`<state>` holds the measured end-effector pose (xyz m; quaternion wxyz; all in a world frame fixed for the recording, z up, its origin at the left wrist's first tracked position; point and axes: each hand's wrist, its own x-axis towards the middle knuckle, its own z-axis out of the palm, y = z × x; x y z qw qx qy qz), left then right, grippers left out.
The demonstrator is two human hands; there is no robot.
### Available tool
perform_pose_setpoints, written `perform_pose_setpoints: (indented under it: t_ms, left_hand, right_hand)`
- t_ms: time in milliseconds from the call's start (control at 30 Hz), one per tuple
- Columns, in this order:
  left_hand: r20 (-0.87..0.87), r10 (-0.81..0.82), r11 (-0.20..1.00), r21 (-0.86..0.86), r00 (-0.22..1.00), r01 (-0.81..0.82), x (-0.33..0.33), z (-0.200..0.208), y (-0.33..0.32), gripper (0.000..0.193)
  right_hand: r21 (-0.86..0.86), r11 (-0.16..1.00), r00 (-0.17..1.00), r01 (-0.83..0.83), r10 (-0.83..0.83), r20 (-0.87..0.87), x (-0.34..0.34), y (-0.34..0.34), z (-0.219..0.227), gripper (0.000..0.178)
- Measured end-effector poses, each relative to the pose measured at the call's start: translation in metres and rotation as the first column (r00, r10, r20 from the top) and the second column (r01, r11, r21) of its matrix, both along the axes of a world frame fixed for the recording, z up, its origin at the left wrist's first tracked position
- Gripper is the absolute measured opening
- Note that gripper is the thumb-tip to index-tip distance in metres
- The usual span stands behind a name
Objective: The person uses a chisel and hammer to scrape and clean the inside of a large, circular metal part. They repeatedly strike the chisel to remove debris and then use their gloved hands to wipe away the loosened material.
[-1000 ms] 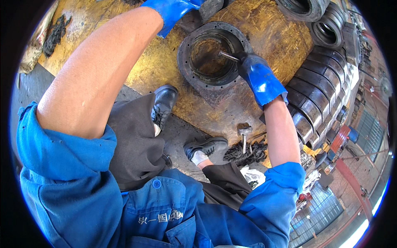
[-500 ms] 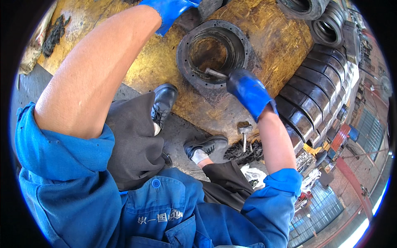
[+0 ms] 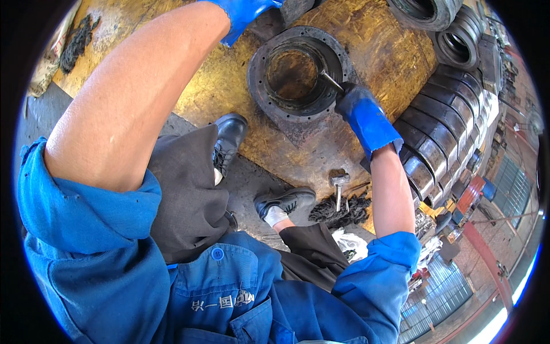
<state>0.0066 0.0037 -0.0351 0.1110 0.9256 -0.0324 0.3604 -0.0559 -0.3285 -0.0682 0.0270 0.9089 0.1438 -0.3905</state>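
Observation:
A round, dark metal housing [image 3: 264, 97] with bolt holes round its flange stands on the oily yellow-brown board, its bore facing up. My right hand [image 3: 364, 117], in a blue glove with blackened fingers, is closed round a slim metal-shafted tool [image 3: 331, 80] at the housing's right rim. The tool's tip reaches over the bore's inner wall; the kind of tool cannot be made out. My left hand [image 3: 243, 16], in a blue glove too, is at the upper edge beyond the housing's far left side. Its fingers are mostly cut off by the picture's edge.
A hammer [image 3: 339, 182] lies near my shoe beside a heap of black rags [image 3: 344, 211]. Stacked dark metal rings [image 3: 441, 114] line the right side, with more thick rings [image 3: 424, 10] at the upper right. Another black rag [image 3: 77, 43] lies far left.
My right hand has moved right and slightly up with the tool. Its tip has shifted from the bore's near side toward its right side. My left hand has moved slightly right.

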Motion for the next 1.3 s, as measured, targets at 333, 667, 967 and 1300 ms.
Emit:
perform_pose_setpoints:
  t_ms: [333,667,967,1300]
  left_hand:
    - [0.005,0.008,0.999,-0.041,1.0,-0.008,0.001,0.0,-0.008,0.03]
    - [-0.069,-0.025,0.999,-0.032,0.997,0.022,0.001,-0.003,-0.004,0.031]
    - [0.084,-0.014,1.0,-0.004,0.996,0.015,-0.001,-0.004,0.0,0.03]
    - [0.072,0.002,0.999,-0.04,0.997,0.001,-0.003,0.002,-0.005,0.03]
  right_hand:
    - [0.059,0.94,0.941,-0.336,0.332,0.06,-0.036,-0.015,-0.001,0.023]
    - [-0.055,0.979,0.974,0.198,-0.202,-0.101,-0.083,0.036,0.029,0.027]
    - [0.239,0.802,0.808,0.547,-0.432,-0.4,-0.115,0.044,0.028,0.03]
    - [-0.007,-0.009,-0.011,1.0,-0.716,-0.698,-0.131,0.069,-0.005,0.028]
